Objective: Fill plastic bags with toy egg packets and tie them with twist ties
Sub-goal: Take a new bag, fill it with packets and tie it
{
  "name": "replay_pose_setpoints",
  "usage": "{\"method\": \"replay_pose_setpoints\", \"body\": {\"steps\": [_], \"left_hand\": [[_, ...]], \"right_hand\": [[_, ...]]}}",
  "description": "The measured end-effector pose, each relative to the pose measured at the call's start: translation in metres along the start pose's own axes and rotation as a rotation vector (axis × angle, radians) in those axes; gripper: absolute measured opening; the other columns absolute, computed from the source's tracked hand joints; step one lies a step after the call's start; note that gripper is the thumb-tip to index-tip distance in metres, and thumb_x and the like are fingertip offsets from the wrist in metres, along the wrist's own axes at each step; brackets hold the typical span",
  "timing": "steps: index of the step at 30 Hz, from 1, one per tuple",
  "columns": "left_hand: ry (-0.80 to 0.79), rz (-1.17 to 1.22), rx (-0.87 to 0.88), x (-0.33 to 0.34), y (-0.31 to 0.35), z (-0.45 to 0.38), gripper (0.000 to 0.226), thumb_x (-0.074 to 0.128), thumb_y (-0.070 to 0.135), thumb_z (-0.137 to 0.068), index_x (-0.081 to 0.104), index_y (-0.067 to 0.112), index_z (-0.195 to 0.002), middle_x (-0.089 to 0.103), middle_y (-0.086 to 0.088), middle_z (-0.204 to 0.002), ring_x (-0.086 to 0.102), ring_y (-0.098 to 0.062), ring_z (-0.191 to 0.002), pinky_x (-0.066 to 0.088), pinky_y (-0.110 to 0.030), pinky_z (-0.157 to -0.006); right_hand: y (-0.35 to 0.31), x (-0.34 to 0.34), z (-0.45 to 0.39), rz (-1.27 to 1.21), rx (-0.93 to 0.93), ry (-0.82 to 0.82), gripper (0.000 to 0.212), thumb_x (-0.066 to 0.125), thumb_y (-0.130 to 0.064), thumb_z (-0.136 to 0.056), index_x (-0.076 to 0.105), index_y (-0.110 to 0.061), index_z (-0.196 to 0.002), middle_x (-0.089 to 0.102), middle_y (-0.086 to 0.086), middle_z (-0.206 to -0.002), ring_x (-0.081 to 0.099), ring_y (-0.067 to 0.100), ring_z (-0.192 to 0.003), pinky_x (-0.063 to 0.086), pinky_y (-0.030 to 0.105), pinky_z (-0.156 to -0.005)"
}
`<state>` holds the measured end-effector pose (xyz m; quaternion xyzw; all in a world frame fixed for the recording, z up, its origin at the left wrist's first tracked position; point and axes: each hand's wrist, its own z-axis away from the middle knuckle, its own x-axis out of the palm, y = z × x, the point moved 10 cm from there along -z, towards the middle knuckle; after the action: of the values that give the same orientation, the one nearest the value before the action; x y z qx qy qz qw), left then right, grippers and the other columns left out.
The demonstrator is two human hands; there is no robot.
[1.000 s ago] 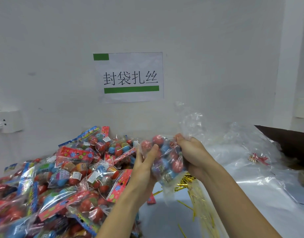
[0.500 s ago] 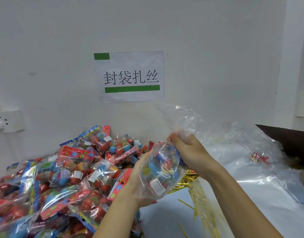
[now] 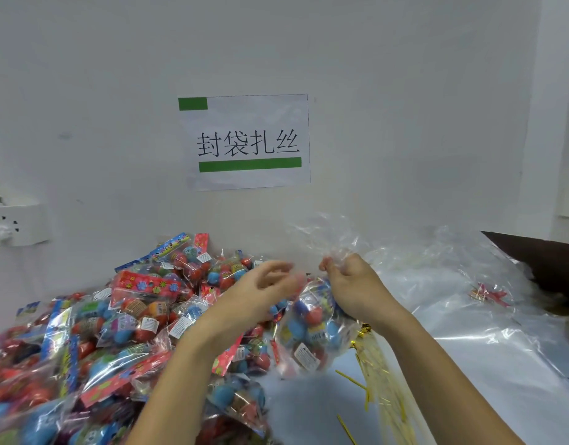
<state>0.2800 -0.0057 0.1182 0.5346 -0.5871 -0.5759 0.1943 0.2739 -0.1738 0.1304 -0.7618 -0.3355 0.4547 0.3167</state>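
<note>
A clear plastic bag [image 3: 312,335] holding toy egg packets hangs just above the table in the middle of the head view. My right hand [image 3: 353,284] grips the bag's gathered neck, and the loose top of the bag flares up above the fist. My left hand [image 3: 260,290] is beside the neck, blurred, its fingers loosely spread and holding nothing I can make out. A big heap of toy egg packets [image 3: 122,319] fills the table's left side. Gold twist ties [image 3: 382,390] lie scattered under and in front of the bag.
A stack of clear plastic bags [image 3: 469,322] covers the table on the right. A dark cardboard box [image 3: 540,258] stands at the far right. A small tied red packet [image 3: 488,295] lies near it. On the wall are a paper sign [image 3: 248,142] and a socket [image 3: 13,226].
The bag has dropped lower and now hangs from my right hand alone. My left hand has let go of the bag's underside and moved up beside the neck.
</note>
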Motion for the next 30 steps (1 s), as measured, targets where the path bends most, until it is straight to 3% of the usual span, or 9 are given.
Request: {"method": "replay_pose_setpoints", "body": {"steps": [2, 4, 7, 10, 13, 19, 23, 26, 30], "left_hand": [[-0.206, -0.186, 0.010, 0.025, 0.003, 0.006, 0.100, 0.084, 0.070, -0.050, 0.030, 0.065, -0.135, 0.041, 0.043, -0.125, 0.051, 0.021, -0.107, 0.049, -0.009, -0.080], [-0.233, -0.333, 0.094, 0.043, 0.006, 0.005, 0.113, 0.091, 0.058, -0.051, 0.018, 0.064, -0.138, 0.034, 0.045, -0.121, 0.045, 0.027, -0.107, 0.041, 0.003, -0.077], [-0.116, -0.184, 0.211, 0.055, 0.013, 0.004, 0.085, 0.090, 0.032, -0.068, 0.037, 0.045, -0.132, 0.061, 0.023, -0.120, 0.065, 0.004, -0.103, 0.052, -0.010, -0.082], [-0.074, -0.050, 0.211, 0.045, 0.012, 0.004, 0.055, 0.083, 0.023, -0.077, 0.055, 0.037, -0.122, 0.072, 0.007, -0.110, 0.071, -0.018, -0.099, 0.059, -0.033, -0.087], [-0.189, 0.012, 0.146, 0.032, 0.003, 0.009, 0.054, 0.079, 0.022, -0.078, 0.059, 0.044, -0.123, 0.072, 0.005, -0.114, 0.071, -0.017, -0.103, 0.059, -0.032, -0.087], [-0.463, 0.408, 0.085, 0.031, -0.003, 0.024, 0.072, 0.077, 0.021, -0.079, 0.048, 0.018, -0.145, 0.055, -0.021, -0.140, 0.056, -0.037, -0.126, 0.045, -0.056, -0.106], [-0.654, 0.585, 0.121, 0.044, 0.006, 0.036, 0.070, 0.077, 0.030, -0.085, 0.047, 0.017, -0.146, 0.059, -0.011, -0.134, 0.058, -0.027, -0.120, 0.049, -0.041, -0.103], [-0.776, 0.740, 0.186, 0.052, 0.020, 0.046, 0.052, 0.056, 0.018, -0.100, 0.041, 0.008, -0.148, 0.059, -0.010, -0.137, 0.058, -0.022, -0.124, 0.048, -0.035, -0.105], [-0.621, 0.789, 0.269, 0.042, 0.024, 0.044, 0.037, 0.039, 0.017, -0.106, 0.050, 0.005, -0.139, 0.060, -0.007, -0.136, 0.058, -0.018, -0.125, 0.045, -0.030, -0.107]], "right_hand": [[0.005, -0.007, 0.000, -0.029, 0.043, 0.076, 0.023, 0.038, -0.022, -0.107, 0.060, -0.014, -0.107, 0.056, -0.008, -0.057, 0.058, 0.009, -0.059, 0.045, 0.022, -0.055], [0.010, -0.016, 0.000, -0.047, 0.100, 0.150, 0.024, 0.037, -0.020, -0.105, 0.060, -0.016, -0.110, 0.060, 0.002, -0.083, 0.063, 0.024, -0.083, 0.053, 0.035, -0.074], [0.009, -0.028, 0.004, -0.084, 0.134, 0.230, 0.020, 0.039, -0.020, -0.104, 0.058, -0.016, -0.108, 0.063, 0.006, -0.100, 0.065, 0.032, -0.099, 0.055, 0.046, -0.090], [0.001, -0.026, 0.003, -0.132, 0.085, 0.160, 0.024, 0.040, -0.020, -0.103, 0.063, -0.015, -0.110, 0.058, -0.002, -0.074, 0.065, 0.013, -0.074, 0.053, 0.024, -0.067], [-0.014, -0.011, 0.008, -0.146, 0.015, -0.057, 0.025, 0.044, -0.027, -0.105, 0.065, -0.017, -0.096, 0.053, -0.009, -0.048, 0.050, 0.003, -0.041, 0.039, 0.017, -0.043], [-0.068, 0.001, 0.043, -0.289, -0.171, -0.427, 0.037, 0.052, -0.033, -0.101, 0.074, -0.027, -0.073, 0.066, -0.006, -0.065, 0.064, 0.006, -0.061, 0.048, 0.016, -0.055], [-0.084, 0.001, 0.057, -0.381, -0.207, -0.530, 0.031, 0.056, -0.035, -0.093, 0.074, -0.026, -0.069, 0.050, 0.006, -0.057, 0.043, 0.020, -0.049, 0.033, 0.019, -0.046], [-0.087, 0.001, 0.064, -0.421, -0.222, -0.577, 0.028, 0.058, -0.031, -0.091, 0.074, -0.024, -0.069, 0.046, -0.002, -0.045, 0.038, 0.006, -0.036, 0.031, 0.013, -0.040], [-0.079, 0.006, 0.068, -0.551, -0.145, -0.680, 0.020, 0.064, -0.028, -0.085, 0.075, -0.014, -0.076, 0.052, -0.001, -0.044, 0.048, 0.003, -0.037, 0.039, 0.011, -0.042]]}}
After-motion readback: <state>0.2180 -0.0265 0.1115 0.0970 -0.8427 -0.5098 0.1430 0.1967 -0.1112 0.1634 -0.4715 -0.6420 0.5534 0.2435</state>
